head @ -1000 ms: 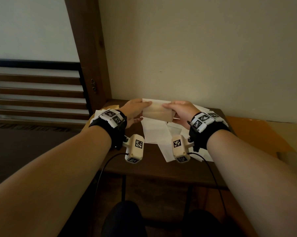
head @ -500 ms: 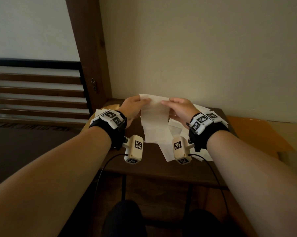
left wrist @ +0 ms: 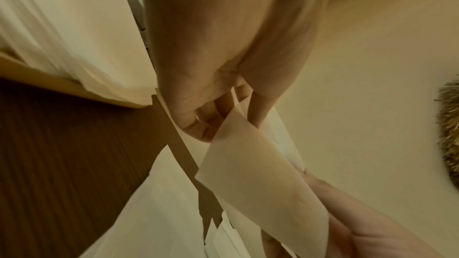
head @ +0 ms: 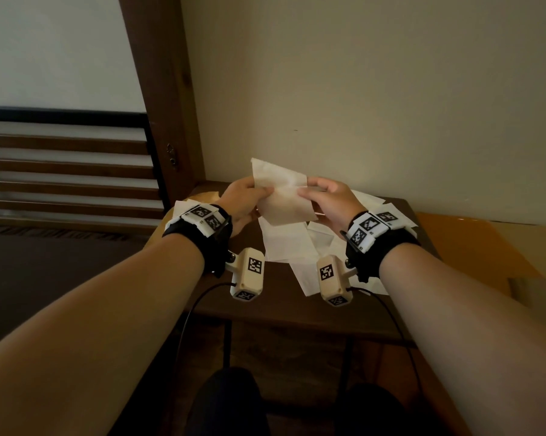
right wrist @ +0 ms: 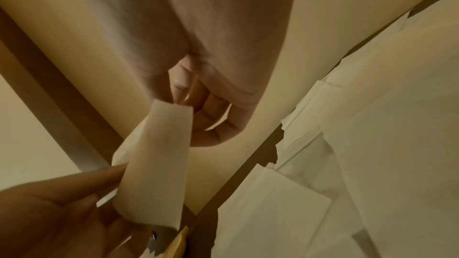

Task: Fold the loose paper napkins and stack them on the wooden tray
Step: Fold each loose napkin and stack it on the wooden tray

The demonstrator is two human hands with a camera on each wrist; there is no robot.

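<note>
From above, the left hand (head: 242, 201) and right hand (head: 326, 201) each pinch one side of a paper napkin (head: 286, 201), lifted clear of the dark table (head: 275, 305). A second ago it was a flat, narrow strip between the thumbs; now one flap has opened upward and the sheet sits tilted, so to my eye this fold is being reworked, not finished. Loose napkins (head: 289, 245) lie scattered beneath and to the right. The wooden tray (head: 207, 195) peeks out at the far left behind the left hand, with paper on it.

The left wrist view shows thumb and fingers (left wrist: 198, 121) pinching the napkin's edge.

The right wrist view shows fingertips (right wrist: 181, 85) nipping its top corner.

Only black-and-white square codes on the wrist bands; no readable writing.
</note>
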